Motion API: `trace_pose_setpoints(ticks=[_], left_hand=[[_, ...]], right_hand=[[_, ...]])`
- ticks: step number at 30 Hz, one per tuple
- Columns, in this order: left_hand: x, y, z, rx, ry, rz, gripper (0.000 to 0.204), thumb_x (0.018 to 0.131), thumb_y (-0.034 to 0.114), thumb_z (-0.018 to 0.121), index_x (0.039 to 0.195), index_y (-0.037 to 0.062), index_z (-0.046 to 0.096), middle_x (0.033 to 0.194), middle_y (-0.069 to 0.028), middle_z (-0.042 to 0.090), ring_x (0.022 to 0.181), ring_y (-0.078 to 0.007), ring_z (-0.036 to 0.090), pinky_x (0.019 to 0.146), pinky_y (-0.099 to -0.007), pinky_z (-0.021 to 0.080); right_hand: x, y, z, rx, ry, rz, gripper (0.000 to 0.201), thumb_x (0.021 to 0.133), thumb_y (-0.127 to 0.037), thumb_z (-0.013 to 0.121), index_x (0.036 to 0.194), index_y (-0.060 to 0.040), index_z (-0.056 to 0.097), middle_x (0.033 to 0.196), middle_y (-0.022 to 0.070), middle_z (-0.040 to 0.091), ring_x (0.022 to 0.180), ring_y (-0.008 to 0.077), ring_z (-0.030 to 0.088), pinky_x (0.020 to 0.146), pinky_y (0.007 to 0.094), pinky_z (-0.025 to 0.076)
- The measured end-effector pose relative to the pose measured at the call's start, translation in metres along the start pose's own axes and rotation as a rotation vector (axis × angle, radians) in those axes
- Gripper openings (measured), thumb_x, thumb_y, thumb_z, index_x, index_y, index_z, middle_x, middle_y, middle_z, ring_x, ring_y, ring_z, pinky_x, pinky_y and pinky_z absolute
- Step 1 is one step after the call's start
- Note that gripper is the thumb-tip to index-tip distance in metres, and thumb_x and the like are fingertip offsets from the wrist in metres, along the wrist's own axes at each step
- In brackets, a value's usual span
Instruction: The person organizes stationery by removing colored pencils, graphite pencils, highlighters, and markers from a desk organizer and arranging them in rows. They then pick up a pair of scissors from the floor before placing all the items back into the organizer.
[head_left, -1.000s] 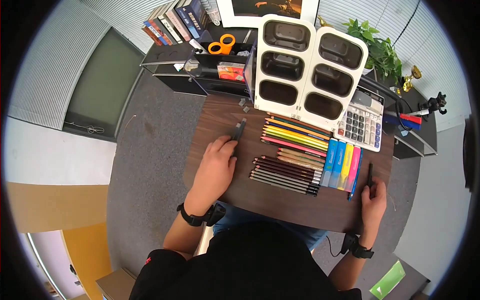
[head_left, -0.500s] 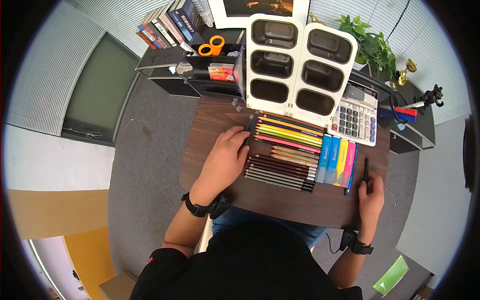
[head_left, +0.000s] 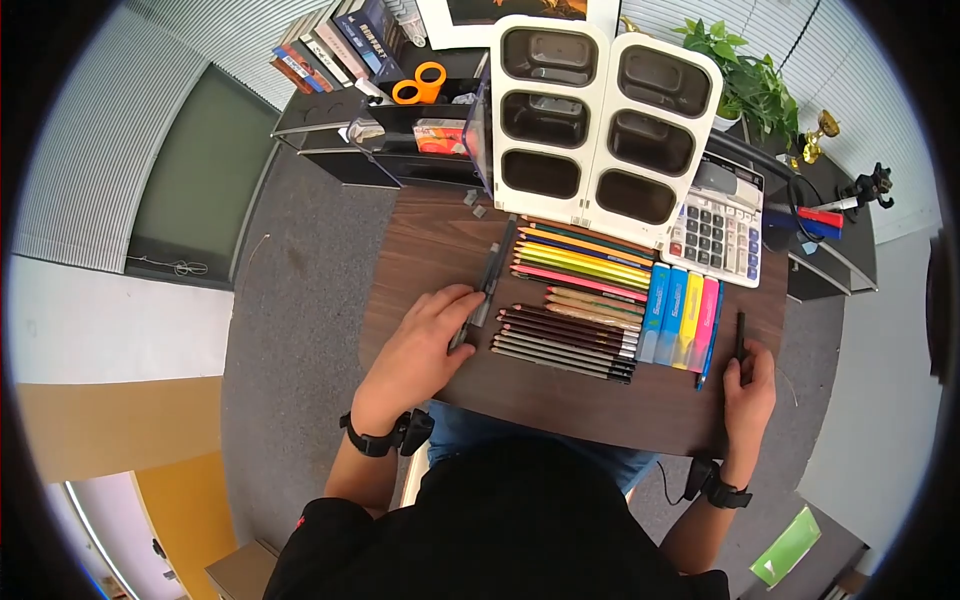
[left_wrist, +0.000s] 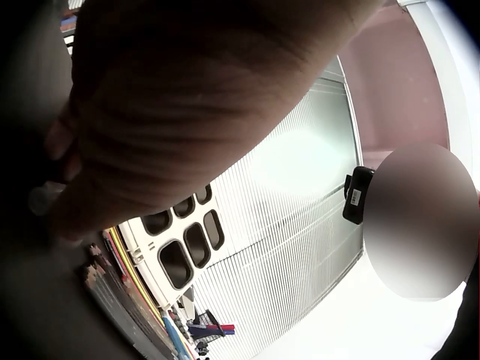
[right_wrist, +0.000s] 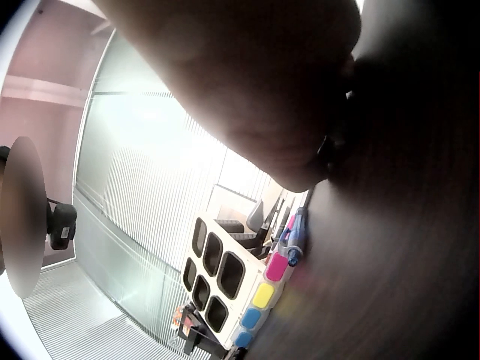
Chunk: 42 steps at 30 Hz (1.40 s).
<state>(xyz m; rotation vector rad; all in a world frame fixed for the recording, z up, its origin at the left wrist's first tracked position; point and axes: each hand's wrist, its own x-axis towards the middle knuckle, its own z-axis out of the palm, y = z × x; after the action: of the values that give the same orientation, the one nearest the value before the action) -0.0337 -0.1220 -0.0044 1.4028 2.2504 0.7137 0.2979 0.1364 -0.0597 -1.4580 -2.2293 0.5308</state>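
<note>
In the head view my left hand is at the left of the desk, its thumb and fingers pinching a grey pen that is mostly covered by the hand. Its clear end shows between the fingertips in the left wrist view. Just beyond the fingers lie a grey pen and a dark pen, beside the pointed ends of the coloured pencils. At the right edge of the desk, my right hand holds a black pen between thumb and fingers, pointing away from me.
Brown pencils and grey pencils lie in rows, next to upright-lying highlighters and a blue pen. Behind stand a white six-compartment case, a calculator and a desk organizer. Small grey bits lie near it.
My left hand moved right with pens to the pencils' tips, then drew back left and toward me. Two pens now lie there, while one stays in its grasp. The right hand stays put.
</note>
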Motion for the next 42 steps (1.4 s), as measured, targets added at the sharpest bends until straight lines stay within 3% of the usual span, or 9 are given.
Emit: trace_pose_setpoints(ticks=[7, 15, 28, 31, 33, 36, 39, 42], left_hand=[[0.001, 0.004, -0.001, 0.063, -0.078, 0.032, 0.073, 0.073, 0.000, 0.079, 0.141, 0.0044, 0.051, 0.145, -0.0138, 0.050, 0.129, -0.0361, 0.049, 0.109, -0.0420, 0.042], [0.015, -0.010, 0.007, 0.002, 0.050, 0.081, 0.053, 0.082, 0.003, 0.074, 0.133, 0.0043, 0.057, 0.132, -0.0147, 0.060, 0.121, -0.0363, 0.055, 0.102, -0.0437, 0.046], [0.016, -0.003, 0.004, -0.002, 0.011, 0.117, 0.050, 0.081, 0.004, 0.076, 0.129, 0.0052, 0.061, 0.132, -0.0144, 0.060, 0.123, -0.0360, 0.055, 0.103, -0.0428, 0.046], [0.013, -0.008, 0.010, 0.075, 0.061, 0.073, 0.053, 0.080, 0.003, 0.077, 0.130, 0.0067, 0.061, 0.137, -0.0146, 0.059, 0.127, -0.0347, 0.054, 0.106, -0.0407, 0.046], [0.014, -0.010, 0.011, 0.009, 0.068, 0.050, 0.051, 0.081, 0.005, 0.077, 0.129, 0.0039, 0.060, 0.134, -0.0155, 0.059, 0.122, -0.0362, 0.056, 0.100, -0.0414, 0.048], [0.009, -0.013, 0.012, -0.083, 0.075, 0.010, 0.050, 0.082, 0.002, 0.075, 0.129, 0.0032, 0.060, 0.133, -0.0146, 0.060, 0.119, -0.0329, 0.058, 0.097, -0.0380, 0.050], [0.001, -0.020, 0.010, -0.163, 0.093, -0.032, 0.048, 0.083, -0.001, 0.073, 0.129, 0.0026, 0.060, 0.132, -0.0133, 0.061, 0.116, -0.0292, 0.060, 0.094, -0.0353, 0.050], [-0.004, -0.024, 0.006, -0.190, 0.091, -0.074, 0.045, 0.084, -0.002, 0.072, 0.127, 0.0023, 0.061, 0.132, -0.0122, 0.061, 0.114, -0.0268, 0.061, 0.095, -0.0345, 0.050]], right_hand=[[0.000, -0.001, -0.002, -0.001, -0.006, -0.011, 0.032, 0.086, -0.006, 0.068, 0.117, -0.0032, 0.064, 0.088, 0.0116, 0.061, 0.073, 0.0222, 0.060, 0.068, 0.0334, 0.050], [-0.001, -0.002, -0.002, -0.013, 0.014, -0.030, 0.032, 0.086, -0.006, 0.068, 0.117, -0.0034, 0.064, 0.088, 0.0112, 0.060, 0.072, 0.0226, 0.059, 0.068, 0.0339, 0.050], [-0.001, 0.003, 0.008, 0.032, 0.016, -0.025, 0.030, 0.085, -0.007, 0.068, 0.115, -0.0047, 0.064, 0.088, 0.0132, 0.062, 0.074, 0.0254, 0.061, 0.069, 0.0355, 0.051], [0.000, -0.005, -0.003, 0.066, -0.012, 0.014, 0.026, 0.085, -0.008, 0.069, 0.110, -0.0056, 0.065, 0.090, 0.0155, 0.065, 0.077, 0.0283, 0.065, 0.071, 0.0379, 0.053], [0.000, -0.002, -0.004, 0.057, 0.020, -0.018, 0.022, 0.084, -0.008, 0.067, 0.105, -0.0037, 0.065, 0.090, 0.0162, 0.066, 0.077, 0.0301, 0.066, 0.071, 0.0385, 0.053], [-0.002, -0.011, -0.010, 0.170, -0.020, 0.146, 0.018, 0.084, -0.007, 0.063, 0.101, -0.0004, 0.064, 0.086, 0.0177, 0.065, 0.075, 0.0303, 0.065, 0.070, 0.0393, 0.052], [-0.010, -0.018, -0.018, 0.162, -0.076, 0.194, 0.018, 0.084, -0.007, 0.062, 0.102, -0.0006, 0.063, 0.083, 0.0170, 0.064, 0.073, 0.0301, 0.064, 0.069, 0.0394, 0.051], [-0.020, -0.017, -0.013, 0.180, -0.057, 0.136, 0.019, 0.084, -0.005, 0.065, 0.102, 0.0001, 0.062, 0.082, 0.0153, 0.062, 0.072, 0.0299, 0.061, 0.070, 0.0402, 0.050]])
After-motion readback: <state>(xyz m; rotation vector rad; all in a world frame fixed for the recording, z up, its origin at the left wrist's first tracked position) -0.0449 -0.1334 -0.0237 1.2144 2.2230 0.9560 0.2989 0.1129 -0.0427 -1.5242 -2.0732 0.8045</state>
